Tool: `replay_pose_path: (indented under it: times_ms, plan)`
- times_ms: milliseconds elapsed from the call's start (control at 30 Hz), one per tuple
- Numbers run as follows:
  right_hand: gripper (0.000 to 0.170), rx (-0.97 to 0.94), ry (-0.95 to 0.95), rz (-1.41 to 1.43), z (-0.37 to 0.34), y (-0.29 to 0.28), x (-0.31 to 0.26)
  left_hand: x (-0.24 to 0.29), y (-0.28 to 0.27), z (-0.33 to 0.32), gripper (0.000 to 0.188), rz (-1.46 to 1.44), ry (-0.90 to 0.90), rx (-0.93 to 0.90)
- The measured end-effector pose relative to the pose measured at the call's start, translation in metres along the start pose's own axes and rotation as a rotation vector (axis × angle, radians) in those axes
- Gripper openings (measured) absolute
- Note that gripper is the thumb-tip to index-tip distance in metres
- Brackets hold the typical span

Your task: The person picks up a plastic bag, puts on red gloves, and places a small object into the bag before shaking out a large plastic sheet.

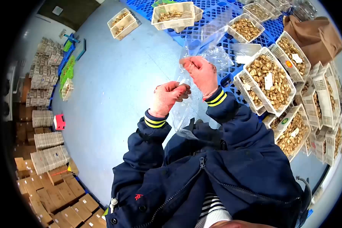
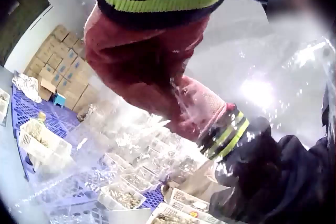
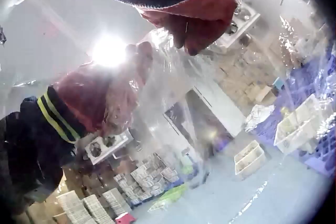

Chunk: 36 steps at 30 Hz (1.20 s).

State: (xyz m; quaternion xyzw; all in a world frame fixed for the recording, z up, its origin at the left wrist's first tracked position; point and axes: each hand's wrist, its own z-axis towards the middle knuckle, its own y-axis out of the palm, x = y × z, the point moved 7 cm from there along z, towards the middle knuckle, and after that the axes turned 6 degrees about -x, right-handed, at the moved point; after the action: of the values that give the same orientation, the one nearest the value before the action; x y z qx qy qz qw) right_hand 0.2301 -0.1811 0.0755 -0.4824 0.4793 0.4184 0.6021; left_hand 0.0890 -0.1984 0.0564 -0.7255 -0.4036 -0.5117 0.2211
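Observation:
A clear plastic bag (image 1: 183, 117) hangs between my two hands in front of the jacket, its film creased and see-through. My left hand (image 1: 165, 98), in a reddish glove, pinches the bag between thumb and curled fingers. Slightly higher and to the right, my right hand (image 1: 203, 74) grips the film at its upper part, fingertips pointing left. In the right wrist view the film (image 3: 170, 71) stretches between both gloves. The left wrist view looks through shiny plastic, and the left fingertips are hidden there.
White crates of brown, mushroom-like pieces (image 1: 270, 80) are stacked at right. Blue pallets (image 1: 226, 45) lie ahead, carrying more crates. A two-part crate (image 1: 123, 24) stands on the blue-grey floor (image 1: 114, 76). Cardboard boxes (image 1: 57, 195) and stacked white trays (image 1: 49, 157) line the left.

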Motion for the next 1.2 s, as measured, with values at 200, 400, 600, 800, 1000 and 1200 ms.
replay_pose_path:
  times_ms: [200, 400, 600, 800, 1000, 1200]
  plan:
    - [0.048, -0.033, -0.067, 0.532, -0.010, 0.002, 0.002, -0.003, -0.006, 0.007, 0.014, -0.178, 0.149, 0.125]
    - [0.031, 0.039, 0.084, 0.207, -0.035, -0.008, 0.003, -0.005, 0.021, 0.012, 0.024, -0.100, 0.320, 0.027]
    - [0.029, 0.075, 0.041, 0.136, -0.029, -0.037, 0.002, -0.002, 0.031, 0.012, 0.025, -0.275, 0.282, -0.172]
    - [0.040, 0.096, 0.025, 0.463, -0.034, -0.032, 0.009, -0.007, 0.022, 0.012, 0.017, -0.238, 0.214, -0.063]
    - [0.032, 0.105, 0.135, 0.110, -0.057, -0.020, -0.008, -0.007, 0.028, 0.013, 0.011, -0.111, 0.312, 0.083]
    - [0.020, 0.108, 0.138, 0.268, -0.052, -0.033, 0.016, -0.010, 0.030, 0.014, 0.019, -0.109, 0.330, -0.035]
